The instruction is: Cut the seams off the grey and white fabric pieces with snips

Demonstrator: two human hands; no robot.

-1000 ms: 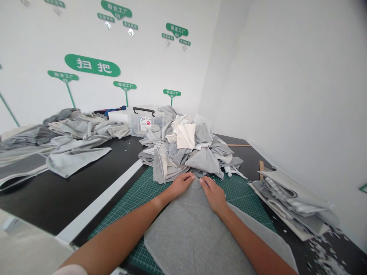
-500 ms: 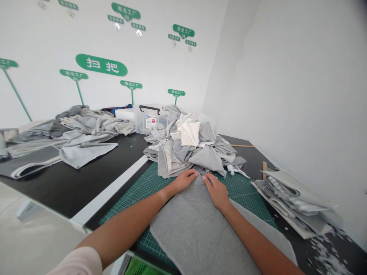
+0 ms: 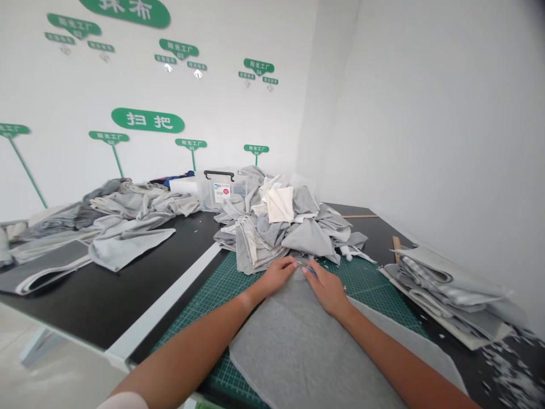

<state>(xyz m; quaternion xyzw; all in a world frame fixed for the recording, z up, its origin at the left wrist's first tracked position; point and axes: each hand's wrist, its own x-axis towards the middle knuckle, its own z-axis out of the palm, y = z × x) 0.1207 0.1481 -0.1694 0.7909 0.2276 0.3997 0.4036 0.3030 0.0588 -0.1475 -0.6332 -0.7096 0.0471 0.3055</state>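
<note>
A large piece of grey cloth (image 3: 315, 341) lies spread over the green cutting mat (image 3: 200, 301) in front of me. My left hand (image 3: 279, 274) is closed in a pinch on the cloth's far edge. Close beside it, my right hand (image 3: 327, 287) is closed at the same edge, around a small blue-handled tool (image 3: 313, 271) that its fingers mostly hide. The tool's thin tip points toward my left fingertips. Just beyond both hands rises a heap of grey and cream cloth pieces (image 3: 310, 236).
A clear plastic box (image 3: 208, 196) with a black handle stands behind the heap. More grey cloths (image 3: 131, 218) are piled at left on the black table (image 3: 106, 301). Folded cloths (image 3: 451, 295) and scattered scraps (image 3: 511, 369) lie at right. A white strip (image 3: 166, 298) crosses the table.
The view has tilted up a little, showing more wall signs. Both hands stay at the cloth's far edge; the blue tool now shows in my right hand.
</note>
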